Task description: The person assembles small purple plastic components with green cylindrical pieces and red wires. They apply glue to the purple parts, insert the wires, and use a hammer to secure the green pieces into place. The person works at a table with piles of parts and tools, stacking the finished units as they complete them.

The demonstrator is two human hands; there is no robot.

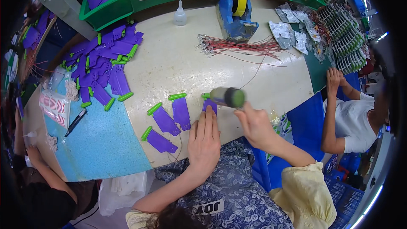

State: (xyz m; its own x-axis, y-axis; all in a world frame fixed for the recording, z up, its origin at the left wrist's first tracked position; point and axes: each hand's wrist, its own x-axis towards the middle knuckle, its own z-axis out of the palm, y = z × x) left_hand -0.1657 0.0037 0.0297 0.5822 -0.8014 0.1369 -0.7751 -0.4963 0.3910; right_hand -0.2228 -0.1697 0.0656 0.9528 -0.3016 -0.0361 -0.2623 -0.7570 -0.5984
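Observation:
My left hand [204,144] lies flat, fingers stretched, its fingertips pressing on a purple plastic piece with a green end [207,96]. The hand covers the lower part of that piece. My right hand [257,128] is closed in a fist around what looks like a mallet [229,97]. Its cylindrical head, with a black band and green face, is smeared by motion and hangs over the green end. Left of my left hand lie three similar purple pieces [181,112] with green ends, set apart in a row; thin wires show near them.
Purple pieces [99,59] are heaped at the left, below a green bin [114,15]. A blue tape dispenser [238,17], a small white bottle [180,15] and red wires [241,46] lie farther back. A black cutter [76,122] rests on a blue mat [101,140]. Co-workers sit at both sides.

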